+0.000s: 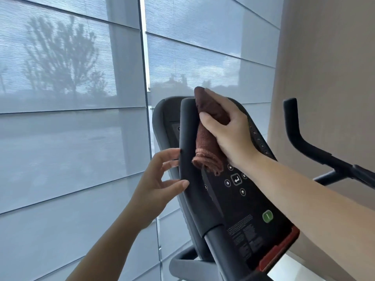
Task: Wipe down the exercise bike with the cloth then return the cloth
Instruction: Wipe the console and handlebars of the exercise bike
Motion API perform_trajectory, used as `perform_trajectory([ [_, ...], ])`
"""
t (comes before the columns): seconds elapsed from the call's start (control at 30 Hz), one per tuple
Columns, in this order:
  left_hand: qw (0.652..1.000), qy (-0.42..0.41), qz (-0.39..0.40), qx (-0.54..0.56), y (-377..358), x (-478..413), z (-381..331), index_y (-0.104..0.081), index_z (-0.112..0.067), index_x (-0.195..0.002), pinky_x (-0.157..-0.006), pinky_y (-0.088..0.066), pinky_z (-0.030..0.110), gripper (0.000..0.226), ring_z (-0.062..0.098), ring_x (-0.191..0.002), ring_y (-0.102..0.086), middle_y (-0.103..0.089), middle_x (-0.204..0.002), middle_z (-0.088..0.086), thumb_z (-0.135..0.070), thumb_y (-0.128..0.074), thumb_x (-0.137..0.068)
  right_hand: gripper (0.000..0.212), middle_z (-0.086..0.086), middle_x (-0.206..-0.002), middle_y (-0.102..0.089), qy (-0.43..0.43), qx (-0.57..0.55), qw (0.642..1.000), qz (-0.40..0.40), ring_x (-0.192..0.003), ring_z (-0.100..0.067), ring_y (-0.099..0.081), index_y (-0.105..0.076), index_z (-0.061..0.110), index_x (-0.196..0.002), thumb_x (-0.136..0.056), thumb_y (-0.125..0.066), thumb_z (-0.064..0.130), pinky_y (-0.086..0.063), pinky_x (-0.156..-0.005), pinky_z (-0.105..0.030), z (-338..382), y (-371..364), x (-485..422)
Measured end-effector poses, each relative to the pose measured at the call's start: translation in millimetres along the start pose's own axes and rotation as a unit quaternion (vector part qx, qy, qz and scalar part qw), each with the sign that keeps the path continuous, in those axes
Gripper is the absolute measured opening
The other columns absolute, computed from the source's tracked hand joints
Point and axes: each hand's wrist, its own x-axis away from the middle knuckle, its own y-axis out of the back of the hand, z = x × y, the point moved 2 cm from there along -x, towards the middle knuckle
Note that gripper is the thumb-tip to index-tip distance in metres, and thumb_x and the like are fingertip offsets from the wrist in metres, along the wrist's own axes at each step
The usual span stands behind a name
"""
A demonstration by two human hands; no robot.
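On the left was a big window with grey blinds (71, 98). My left hand (160, 179) reached up from below with its fingers spread and loose. It held nothing. Only its fingertips and thumb touched the left side of the black padded bar (188, 159) on the exercise bike (216, 246).

Just right of that bar was the cloth (209, 138). It was brown and fuzzy, bunched into a long roll. It lay against the right side of the bar, near the top. Its frayed end hung down over the black button panel (243, 201).

My right hand (229, 130) came in from the right, with my arm stretched across the panel. Its fingers and thumb were curled tight round the cloth.

Lower on the panel was a green button (267, 216). Far to the right, another black handle (300, 136) stood up in front of a tan wall (324, 78).
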Motion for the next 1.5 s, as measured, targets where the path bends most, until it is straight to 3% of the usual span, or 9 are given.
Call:
perform_trajectory([
  [0.37, 0.999, -0.007, 0.011, 0.052, -2.2, 1.3, 9.5, -0.05, -0.029, -0.115, -0.077, -0.047, 0.021, 0.051, 0.009, -0.113, -0.048, -0.052, -0.115, -0.003, -0.008, -0.065, -0.071, 0.039, 0.013, -0.103, -0.063, -0.127, 0.13, 0.945, 0.273, -0.095, 0.001, -0.061, -0.068, 0.042, -0.101, -0.067, -0.068, 0.024, -0.042, -0.079, -0.008, 8.5, 32.7, 88.0],
  [0.53, 0.997, -0.016, 0.021, 0.077, 3.1, -4.5, 15.2, -0.053, -0.03, -0.11, -0.071, -0.05, 0.02, 0.05, 0.007, -0.104, -0.051, -0.055, -0.1, -0.017, -0.01, -0.07, -0.067, 0.041, 0.001, -0.113, -0.061, 0.017, 0.159, 0.987, -0.012, -0.103, -0.005, -0.057, -0.062, 0.039, -0.112, -0.077, -0.069, 0.018, -0.043, -0.096, -0.023, 25.1, 0.6, 33.2],
  [0.6, 0.995, -0.012, 0.037, 0.094, 6.5, -7.1, 20.9, -0.054, -0.026, -0.11, -0.072, -0.052, 0.024, 0.049, 0.013, -0.102, -0.055, -0.057, -0.103, -0.006, -0.01, -0.07, -0.067, 0.043, -0.004, -0.112, -0.054, 0.057, 0.23, 0.969, -0.068, -0.1, 0.001, -0.051, -0.059, 0.031, -0.118, -0.079, -0.068, 0.014, -0.035, -0.093, -0.008, 25.9, -19.9, 21.7],
  [0.87, 0.983, -0.045, 0.128, 0.127, 13.8, -16.5, 37.2, -0.046, -0.022, -0.115, -0.078, -0.052, 0.034, 0.052, 0.014, -0.099, -0.057, -0.055, -0.101, 0.005, -0.014, -0.07, -0.07, 0.046, 0.016, -0.1, -0.056, -0.111, 0.45, 0.875, 0.142, -0.095, 0.007, -0.053, -0.061, 0.057, -0.098, -0.068, -0.07, 0.024, -0.034, -0.081, 0.0, 41.3, -18.7, 94.2],
  [1.0, 0.974, -0.058, 0.162, 0.147, 17.5, -23.5, 39.5, -0.046, -0.026, -0.111, -0.075, -0.05, 0.028, 0.048, 0.008, -0.093, -0.058, -0.056, -0.096, -0.005, -0.012, -0.066, -0.07, 0.044, 0.02, -0.098, -0.058, -0.165, 0.482, 0.848, 0.144, -0.092, 0.005, -0.056, -0.063, 0.056, -0.096, -0.07, -0.07, 0.022, -0.038, -0.079, -0.005, 57.1, -24.5, 93.1],
  [1.1, 0.964, -0.065, 0.19, 0.176, 19.8, -25.9, 41.9, -0.046, -0.029, -0.111, -0.075, -0.05, 0.03, 0.046, 0.008, -0.092, -0.058, -0.054, -0.096, -0.008, -0.013, -0.065, -0.072, 0.044, 0.011, -0.105, -0.06, -0.054, 0.449, 0.891, -0.049, -0.097, 0.004, -0.056, -0.063, 0.046, -0.104, -0.074, -0.071, 0.015, -0.037, -0.086, -0.006, 56.4, -38.2, 67.7],
  [1.23, 0.952, -0.068, 0.209, 0.214, 17.1, -24.5, 46.1, -0.044, -0.028, -0.114, -0.073, -0.051, 0.03, 0.047, 0.008, -0.092, -0.056, -0.052, -0.102, -0.001, -0.012, -0.064, -0.075, 0.043, -0.002, -0.107, -0.049, 0.071, 0.473, 0.852, -0.214, -0.097, 0.004, -0.05, -0.06, 0.025, -0.117, -0.078, -0.066, 0.009, -0.033, -0.09, -0.003, 38.0, -68.5, 31.8],
  [1.33, 0.943, -0.062, 0.226, 0.237, 14.8, -24.4, 51.1, -0.041, -0.029, -0.118, -0.071, -0.049, 0.025, 0.054, 0.013, -0.089, -0.056, -0.051, -0.103, 0.005, 0.002, -0.065, -0.08, 0.045, -0.003, -0.108, -0.048, 0.049, 0.513, 0.836, -0.188, -0.098, 0.003, -0.049, -0.06, 0.022, -0.119, -0.077, -0.065, 0.006, -0.033, -0.089, -0.003, 31.2, -72.6, 43.2],
  [1.5, 0.933, -0.07, 0.237, 0.26, 13.3, -26.4, 57.3, -0.041, -0.035, -0.117, -0.073, -0.051, 0.03, 0.054, 0.016, -0.086, -0.06, -0.053, -0.1, 0.004, -0.009, -0.064, -0.075, 0.045, 0.015, -0.105, -0.055, -0.134, 0.574, 0.807, 0.021, -0.101, -0.002, -0.055, -0.063, 0.045, -0.107, -0.07, -0.064, 0.018, -0.036, -0.088, -0.008, 50.2, -52.3, 114.1],
])
